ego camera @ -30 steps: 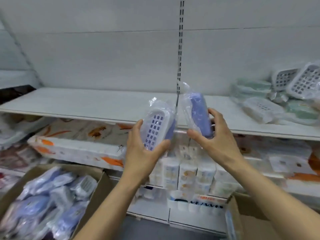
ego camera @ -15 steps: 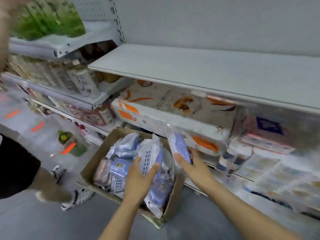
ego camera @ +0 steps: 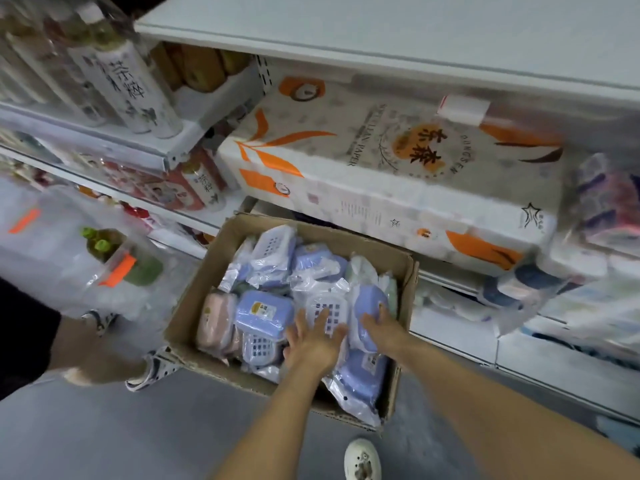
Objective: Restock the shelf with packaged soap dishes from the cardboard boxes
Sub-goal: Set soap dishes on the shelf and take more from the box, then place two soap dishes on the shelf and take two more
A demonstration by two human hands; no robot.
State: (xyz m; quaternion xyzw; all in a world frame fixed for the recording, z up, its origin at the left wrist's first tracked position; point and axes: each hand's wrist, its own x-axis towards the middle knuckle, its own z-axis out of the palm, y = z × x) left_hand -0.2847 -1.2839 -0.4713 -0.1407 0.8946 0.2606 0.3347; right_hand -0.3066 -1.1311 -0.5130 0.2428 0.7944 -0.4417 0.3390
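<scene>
Far left of our hands: another person's leg (ego camera: 86,344) and patterned shoe (ego camera: 149,370) on the grey floor. Up-left: bottles (ego camera: 138,88) on a side shelf.

Under both hands: open cardboard box (ego camera: 194,299) on the floor, full of packaged soap dishes. Each dish sits in a clear crinkled plastic bag; most are lavender-blue, one pink (ego camera: 216,322) at the box's left edge, some show a white slotted tray side, some carry a small yellow label.

Our left hand (ego camera: 313,341), fingers spread, lies flat on a white-slotted dish (ego camera: 327,311). Just right of it, our right hand (ego camera: 381,329), fingers loosely extended, rests on a lavender dish (ego camera: 369,301). Neither hand pinches anything.

Above the hands: tissue pack (ego camera: 381,161) with orange leaf print, under the white shelf (ego camera: 381,32). Below them: our white shoe (ego camera: 362,459).
</scene>
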